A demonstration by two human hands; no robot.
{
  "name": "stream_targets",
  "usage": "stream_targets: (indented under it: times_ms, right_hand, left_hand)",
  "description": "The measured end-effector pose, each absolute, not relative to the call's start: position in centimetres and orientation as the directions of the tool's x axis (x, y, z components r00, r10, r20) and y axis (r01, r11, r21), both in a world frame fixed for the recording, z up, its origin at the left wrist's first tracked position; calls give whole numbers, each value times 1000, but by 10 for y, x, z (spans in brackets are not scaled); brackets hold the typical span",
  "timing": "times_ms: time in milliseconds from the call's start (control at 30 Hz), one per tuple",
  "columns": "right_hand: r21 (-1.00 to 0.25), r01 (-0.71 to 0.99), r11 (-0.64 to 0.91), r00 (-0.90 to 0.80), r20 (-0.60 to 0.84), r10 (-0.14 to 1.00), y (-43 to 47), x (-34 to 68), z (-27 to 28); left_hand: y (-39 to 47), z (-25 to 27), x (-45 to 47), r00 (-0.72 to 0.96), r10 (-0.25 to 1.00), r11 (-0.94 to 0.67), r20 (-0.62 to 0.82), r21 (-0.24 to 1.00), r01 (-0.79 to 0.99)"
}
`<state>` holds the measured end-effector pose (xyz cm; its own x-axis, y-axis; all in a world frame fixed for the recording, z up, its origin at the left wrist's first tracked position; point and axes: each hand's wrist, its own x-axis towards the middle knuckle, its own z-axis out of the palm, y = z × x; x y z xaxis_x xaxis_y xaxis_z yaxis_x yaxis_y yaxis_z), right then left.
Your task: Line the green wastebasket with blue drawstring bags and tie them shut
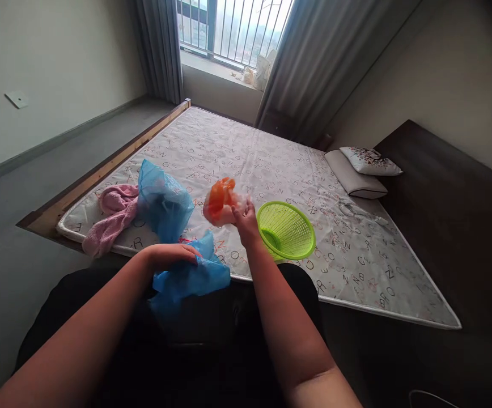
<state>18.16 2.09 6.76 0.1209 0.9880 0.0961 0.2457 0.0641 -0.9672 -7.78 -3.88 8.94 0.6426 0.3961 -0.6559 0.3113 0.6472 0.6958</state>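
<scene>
My left hand point(178, 255) is closed on a crumpled blue plastic bag point(199, 277) above my lap. In front of it, a second blue plastic bag point(165, 198) stands puffed up on the mattress, with something dark showing through. My right hand point(246, 221) grips a see-through plastic bag point(218, 204) with orange colouring, held up over the mattress. What lies inside that bag, if anything, I cannot make out. Just right of my right hand, a lime-green plastic basket point(288, 229) sits tilted with its mouth towards me.
A pink towel point(112, 218) lies at the left corner of the letter-printed mattress point(246, 147). Two pillows point(363, 170) rest by the dark headboard point(454, 209). Wooden bed frame point(114, 158) shows along the left edge. Grey curtains point(326, 56) flank the barred window point(241, 28).
</scene>
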Motion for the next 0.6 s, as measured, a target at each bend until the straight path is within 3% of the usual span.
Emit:
stream_targets:
  times_ms: [200, 300, 433, 533, 600]
  right_hand:
    - [-938, 343, 48, 189, 119, 975, 20, 185, 86]
    - [-956, 294, -15, -51, -31, 998, 11, 178, 97]
    - [-942, 336, -7, -421, -157, 893, -4, 163, 104]
    - [-867, 487, 110, -409, -115, 905, -5, 159, 102]
    - [-848, 522, 93, -265, -58, 963, 2, 163, 100]
  left_hand:
    - [-30, 88, -88, 648, 606, 650, -461, 757, -69]
    - [-18, 77, -87, 566, 720, 582, -402, 793, -177]
    - [-9, 69, -82, 464, 812, 502, -354, 829, -246]
    - [-8, 70, -74, 413, 867, 414, -281, 866, -281]
    - [-6, 69, -71, 310, 921, 323, -235, 906, -275]
